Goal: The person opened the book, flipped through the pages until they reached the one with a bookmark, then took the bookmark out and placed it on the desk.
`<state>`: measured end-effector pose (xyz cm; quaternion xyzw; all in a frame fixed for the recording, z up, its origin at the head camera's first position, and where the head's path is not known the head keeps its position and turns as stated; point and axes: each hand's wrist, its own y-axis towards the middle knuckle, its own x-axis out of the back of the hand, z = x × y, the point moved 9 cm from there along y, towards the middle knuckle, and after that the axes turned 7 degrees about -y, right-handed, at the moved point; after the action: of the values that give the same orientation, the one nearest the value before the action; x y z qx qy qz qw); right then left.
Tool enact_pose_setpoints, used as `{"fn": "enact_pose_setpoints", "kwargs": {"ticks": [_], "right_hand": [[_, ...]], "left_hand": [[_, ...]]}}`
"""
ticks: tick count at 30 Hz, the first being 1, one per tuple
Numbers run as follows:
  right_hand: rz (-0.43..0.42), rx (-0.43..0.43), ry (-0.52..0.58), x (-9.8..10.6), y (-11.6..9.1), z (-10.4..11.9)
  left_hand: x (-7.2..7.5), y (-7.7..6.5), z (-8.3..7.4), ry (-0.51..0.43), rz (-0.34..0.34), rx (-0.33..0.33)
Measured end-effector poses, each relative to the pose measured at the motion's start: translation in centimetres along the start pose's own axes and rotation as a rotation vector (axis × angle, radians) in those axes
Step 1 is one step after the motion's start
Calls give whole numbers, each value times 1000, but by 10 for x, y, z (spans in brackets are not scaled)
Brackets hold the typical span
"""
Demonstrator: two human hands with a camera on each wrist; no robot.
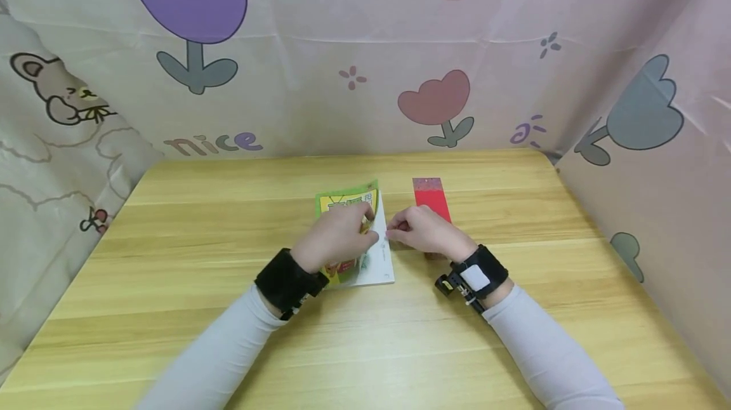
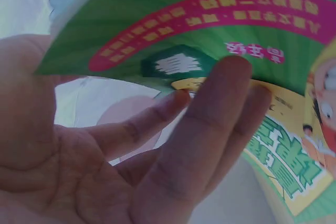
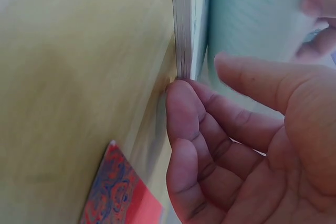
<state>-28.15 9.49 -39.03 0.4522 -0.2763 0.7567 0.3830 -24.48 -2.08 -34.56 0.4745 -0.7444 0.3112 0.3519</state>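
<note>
A thin book (image 1: 381,264) lies on the table with its green and yellow front cover (image 1: 347,197) partly raised, baring a white page. My left hand (image 1: 337,235) holds this cover near its free edge, and in the left wrist view several fingertips (image 2: 233,72) press against the printed side. At the book's right edge is my right hand (image 1: 428,232), its fingers loosely bent and the thumb apart. In the right wrist view its fingertips (image 3: 181,95) meet the edge of the page block (image 3: 182,24). A red card strip (image 1: 432,202) lies partly hidden behind this hand.
The wooden table (image 1: 200,226) reaches back to a patterned cloth (image 1: 320,99) that hangs behind it and along both sides. A strap with a small camera (image 1: 480,273) sits on the right wrist, and a black strap (image 1: 285,283) is on the left.
</note>
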Motion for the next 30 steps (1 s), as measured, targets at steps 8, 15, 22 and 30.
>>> {"fn": "enact_pose_setpoints", "kwargs": {"ticks": [8,15,22,30], "right_hand": [[25,-10,26,1,-1,-2],[30,-17,26,1,0,-2],[17,-22,16,0,0,-5],[15,3,7,-3,-3,-1]], "left_hand": [[-25,4,-16,194,-6,-53],[-33,-8,-24,275,-33,-146],[-40,-15,-21,309,-32,-207],[-41,-20,-15,204,-32,-254]]}}
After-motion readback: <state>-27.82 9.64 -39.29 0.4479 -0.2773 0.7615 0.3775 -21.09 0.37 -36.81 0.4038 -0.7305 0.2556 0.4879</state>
